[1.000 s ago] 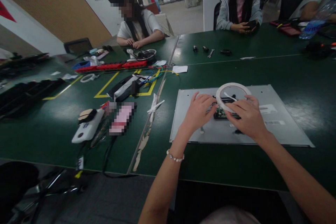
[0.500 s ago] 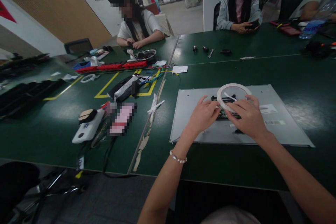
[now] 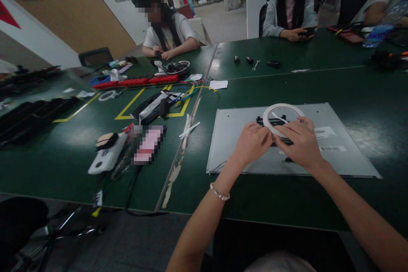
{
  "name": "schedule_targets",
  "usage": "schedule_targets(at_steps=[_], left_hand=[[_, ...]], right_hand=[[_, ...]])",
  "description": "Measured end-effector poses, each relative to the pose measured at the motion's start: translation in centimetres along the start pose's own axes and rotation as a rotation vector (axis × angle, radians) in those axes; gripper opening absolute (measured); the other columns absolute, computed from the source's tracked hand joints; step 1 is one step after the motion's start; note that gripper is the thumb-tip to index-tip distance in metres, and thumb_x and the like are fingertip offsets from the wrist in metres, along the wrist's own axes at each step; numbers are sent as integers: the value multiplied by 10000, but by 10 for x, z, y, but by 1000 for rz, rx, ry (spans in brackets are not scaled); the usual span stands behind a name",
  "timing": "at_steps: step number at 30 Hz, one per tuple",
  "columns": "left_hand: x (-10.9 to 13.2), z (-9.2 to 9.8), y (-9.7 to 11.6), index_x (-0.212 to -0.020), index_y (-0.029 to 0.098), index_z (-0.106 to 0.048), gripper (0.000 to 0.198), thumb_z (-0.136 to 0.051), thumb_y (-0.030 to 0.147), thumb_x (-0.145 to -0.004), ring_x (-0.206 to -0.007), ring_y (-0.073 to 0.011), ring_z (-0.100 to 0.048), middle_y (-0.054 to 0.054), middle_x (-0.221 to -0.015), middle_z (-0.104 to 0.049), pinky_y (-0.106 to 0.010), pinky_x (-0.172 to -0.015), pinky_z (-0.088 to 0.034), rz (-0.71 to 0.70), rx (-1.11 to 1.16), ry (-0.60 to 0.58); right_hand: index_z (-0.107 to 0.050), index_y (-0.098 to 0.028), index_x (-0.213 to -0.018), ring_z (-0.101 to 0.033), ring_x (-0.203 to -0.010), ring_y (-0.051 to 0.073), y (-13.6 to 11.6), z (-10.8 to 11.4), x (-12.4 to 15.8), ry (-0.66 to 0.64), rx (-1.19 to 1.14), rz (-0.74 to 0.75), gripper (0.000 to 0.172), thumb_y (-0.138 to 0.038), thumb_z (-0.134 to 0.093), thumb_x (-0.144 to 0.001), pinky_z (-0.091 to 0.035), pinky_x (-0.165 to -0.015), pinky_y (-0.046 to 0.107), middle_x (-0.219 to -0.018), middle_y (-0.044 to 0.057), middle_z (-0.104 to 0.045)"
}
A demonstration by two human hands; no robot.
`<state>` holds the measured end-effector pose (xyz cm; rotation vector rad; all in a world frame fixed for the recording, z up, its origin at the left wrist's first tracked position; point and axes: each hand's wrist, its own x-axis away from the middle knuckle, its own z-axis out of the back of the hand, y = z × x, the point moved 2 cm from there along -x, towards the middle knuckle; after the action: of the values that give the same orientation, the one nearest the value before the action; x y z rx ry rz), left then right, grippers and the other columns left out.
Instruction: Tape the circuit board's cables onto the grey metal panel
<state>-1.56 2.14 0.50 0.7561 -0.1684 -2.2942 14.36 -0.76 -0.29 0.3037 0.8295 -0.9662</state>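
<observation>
A roll of white tape [image 3: 268,111] is held up over a flat grey metal panel [image 3: 232,123]. My right hand [image 3: 301,142] grips the roll at its lower right, thumb below and fingers across the ring. My left hand [image 3: 253,142], with a bead bracelet [image 3: 219,192] on the wrist, pinches at the roll's lower left edge. Whether its fingertips hold the tape's end or the roll itself is hard to make out. Behind the roll, a dark part [image 3: 263,121] on the panel is partly hidden by the hands and the tape.
Left of the panel lie torn white tape strips [image 3: 188,129], a phone [image 3: 148,145] and a white device [image 3: 106,155] with cables. Farther back are a black pouch [image 3: 151,108] and a small wrench [image 3: 256,65]. Two people sit across the table; another is partly visible at far right.
My left hand has moved slightly right, its fingers now closed together by the roll's lower edge. The tape roll and my right hand have dipped a little.
</observation>
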Motion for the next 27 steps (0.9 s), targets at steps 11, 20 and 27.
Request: schedule_targets(at_steps=[11, 20, 27], left_hand=[[2, 3, 7, -626, 177, -554, 228, -468, 201, -836, -523, -98, -520, 25, -523, -547, -231, -574, -409, 345, 683, 41], [-2, -4, 11, -649, 157, -579, 260, -549, 351, -819, -448, -64, -469, 3, -602, -587, -217, -487, -390, 503, 1269, 58], [-1, -3, 17, -650, 151, -584, 254, -554, 353, -802, -420, -43, -416, 3, -597, -589, -206, -443, -328, 553, 1350, 59]], right_hand=[[-663, -190, -897, -586, -789, 145, -5, 3, 0, 96, -59, -68, 114, -253, -594, -832, -338, -987, 401, -828, 15, -640], [-689, -191, -911, -606, -811, 168, -5, 2, -2, 120, -451, -293, 167, -308, -603, -831, -461, -825, 352, -860, 35, -659], [-698, -179, -928, -586, -791, 157, -10, 7, -6, 51, -625, -353, 176, -302, -617, -832, -466, -733, 303, -843, 38, -640]])
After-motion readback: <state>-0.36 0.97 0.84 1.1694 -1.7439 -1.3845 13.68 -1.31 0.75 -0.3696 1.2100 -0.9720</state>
